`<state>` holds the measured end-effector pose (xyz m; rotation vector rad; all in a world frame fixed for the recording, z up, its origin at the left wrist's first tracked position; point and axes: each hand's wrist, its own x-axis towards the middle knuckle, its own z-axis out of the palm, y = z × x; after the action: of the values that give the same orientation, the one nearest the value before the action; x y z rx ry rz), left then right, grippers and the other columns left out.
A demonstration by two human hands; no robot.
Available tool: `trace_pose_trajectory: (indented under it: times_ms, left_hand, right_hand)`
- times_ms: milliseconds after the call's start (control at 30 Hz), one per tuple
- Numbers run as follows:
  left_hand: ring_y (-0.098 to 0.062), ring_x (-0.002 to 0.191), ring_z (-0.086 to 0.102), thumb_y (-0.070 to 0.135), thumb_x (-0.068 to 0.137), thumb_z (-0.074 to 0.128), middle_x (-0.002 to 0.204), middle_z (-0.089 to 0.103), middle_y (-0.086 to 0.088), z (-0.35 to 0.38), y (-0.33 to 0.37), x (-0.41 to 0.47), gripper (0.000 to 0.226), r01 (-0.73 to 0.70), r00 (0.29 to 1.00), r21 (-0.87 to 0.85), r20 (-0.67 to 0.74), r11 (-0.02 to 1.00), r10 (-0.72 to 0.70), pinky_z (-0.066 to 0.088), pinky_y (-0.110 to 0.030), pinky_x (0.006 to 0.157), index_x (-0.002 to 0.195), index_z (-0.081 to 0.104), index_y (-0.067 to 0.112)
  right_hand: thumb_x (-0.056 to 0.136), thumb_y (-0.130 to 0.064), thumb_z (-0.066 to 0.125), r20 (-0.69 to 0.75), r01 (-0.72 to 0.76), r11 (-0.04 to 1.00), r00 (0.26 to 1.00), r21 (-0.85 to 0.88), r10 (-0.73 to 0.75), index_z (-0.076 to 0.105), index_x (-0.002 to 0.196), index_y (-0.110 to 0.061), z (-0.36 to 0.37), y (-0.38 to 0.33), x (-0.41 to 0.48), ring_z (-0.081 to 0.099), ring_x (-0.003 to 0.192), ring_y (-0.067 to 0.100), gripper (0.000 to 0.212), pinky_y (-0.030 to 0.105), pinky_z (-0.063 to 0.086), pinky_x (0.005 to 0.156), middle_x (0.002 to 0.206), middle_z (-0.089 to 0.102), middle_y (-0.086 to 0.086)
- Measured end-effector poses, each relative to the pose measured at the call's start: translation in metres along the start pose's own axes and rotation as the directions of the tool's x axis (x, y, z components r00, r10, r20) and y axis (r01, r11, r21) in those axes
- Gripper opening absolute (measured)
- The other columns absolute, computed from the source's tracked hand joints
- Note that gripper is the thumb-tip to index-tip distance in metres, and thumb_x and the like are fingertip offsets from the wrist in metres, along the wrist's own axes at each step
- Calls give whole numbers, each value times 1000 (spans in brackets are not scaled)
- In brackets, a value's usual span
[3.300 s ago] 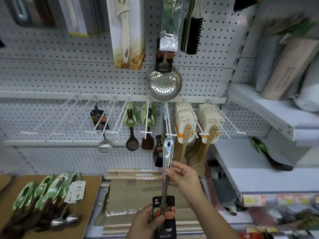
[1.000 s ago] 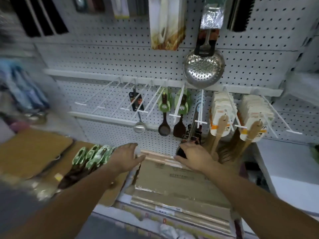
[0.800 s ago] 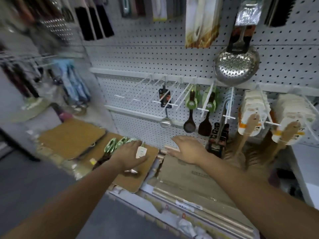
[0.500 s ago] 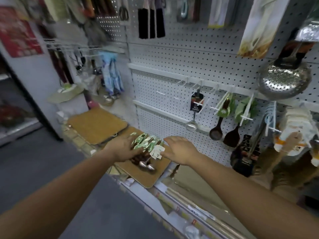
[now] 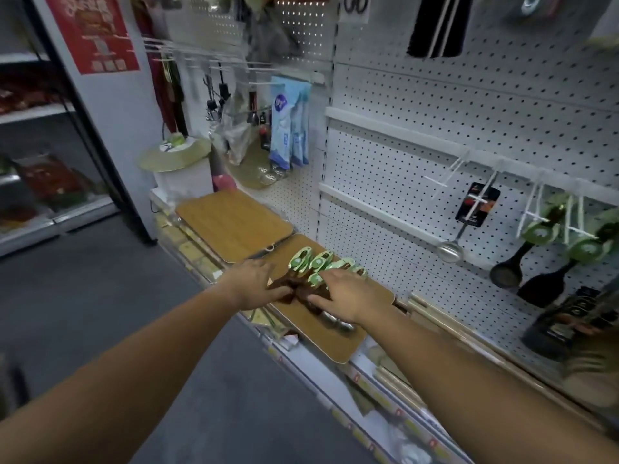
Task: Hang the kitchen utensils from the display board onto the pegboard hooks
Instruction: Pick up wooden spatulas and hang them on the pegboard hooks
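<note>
Hands are resting on the utensils [image 5: 310,262]: left hand [image 5: 254,283] at the handles, grip unclear, right hand [image 5: 346,296] lying flat across them. They are lying on the display board [image 5: 335,339], tags pointing toward the pegboard [image 5: 385,162], hooks [image 5: 445,175] up-right.

Green-carded, dark-handled utensil pile [image 5: 299,259] on brown wooden display board [image 5: 335,339]: mid part hidden under left hand [image 5: 253,283] & right hand [image 5: 345,298]. Fingertips out of sight, so can't tell if either grips. Far right of board, black packaged utensils [image 5: 566,319] blurred, cut by frame edge. Red poster [image 5: 92,31] up-left of board: text unreadable.
</note>
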<state>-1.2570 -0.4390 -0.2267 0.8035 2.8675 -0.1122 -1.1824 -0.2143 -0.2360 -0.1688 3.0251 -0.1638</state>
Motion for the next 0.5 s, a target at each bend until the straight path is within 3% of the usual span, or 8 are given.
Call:
trace_pose_trajectory:
  times_ms: [267,367,500]
  left_hand:
    - [-29,144,30,80,86,27,159,29,-7,27,-46,57,90,-42,996,31,74,999,40,27,-44,117,152,27,20]
    - [-29,141,36,86,78,21,154,37,-10,34,-55,95,98,-43,995,3,89,999,43,34,-48,112,149,30,18]
    - [-31,135,42,82,82,28,149,44,-11,44,-67,145,91,-68,989,-29,129,997,71,39,-50,108,146,32,18]
  right_hand:
    - [92,-66,44,37,-47,998,998,49,45,48,137,-18,26,-7,69,52,127,28,66,42,40,107,139,56,6]
    - [92,-66,44,30,-54,997,998,51,52,49,136,-20,35,3,104,53,123,26,64,41,40,105,136,58,4]
    - [94,-65,42,51,-84,994,995,73,80,46,140,-19,50,23,154,51,127,28,66,42,38,110,139,56,6]
